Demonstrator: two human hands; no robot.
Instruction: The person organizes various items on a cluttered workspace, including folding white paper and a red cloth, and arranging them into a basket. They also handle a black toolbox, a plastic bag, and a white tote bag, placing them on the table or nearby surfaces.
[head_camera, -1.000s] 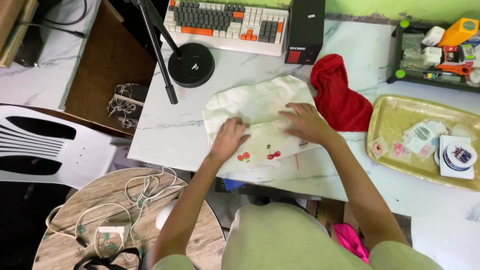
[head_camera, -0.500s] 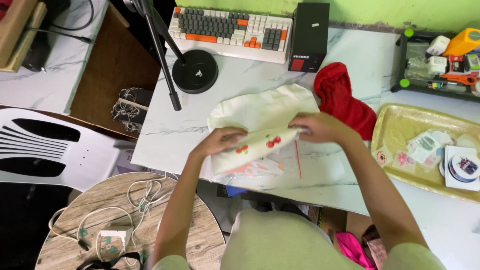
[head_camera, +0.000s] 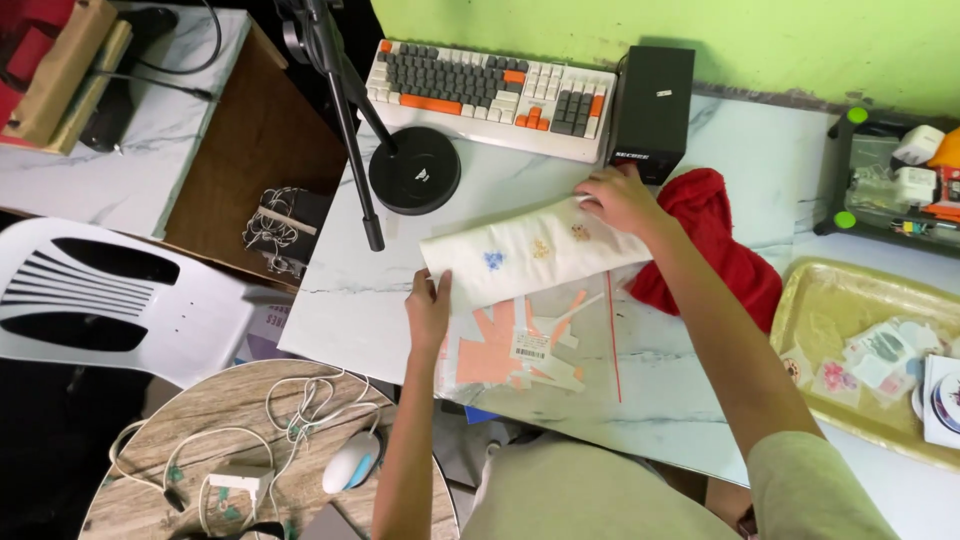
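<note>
A white cloth (head_camera: 530, 255) with small coloured embroidered motifs lies folded over on the white marble table (head_camera: 360, 290). My left hand (head_camera: 428, 308) grips its near left corner. My right hand (head_camera: 622, 197) holds the far right edge, next to a red cloth (head_camera: 715, 250). Under the white cloth lies a clear plastic bag (head_camera: 545, 350) with orange paper shapes and a label inside.
A keyboard (head_camera: 490, 95), a black box (head_camera: 652, 110) and a black round stand base (head_camera: 415, 170) with a pole sit at the back. A yellow tray (head_camera: 830, 320) of stickers is at the right. A white chair (head_camera: 110, 300) and a wooden round table (head_camera: 200, 420) are at the left.
Both hands have lifted the cloth's near edge and folded it away toward the keyboard. The plastic bag underneath has come into view.
</note>
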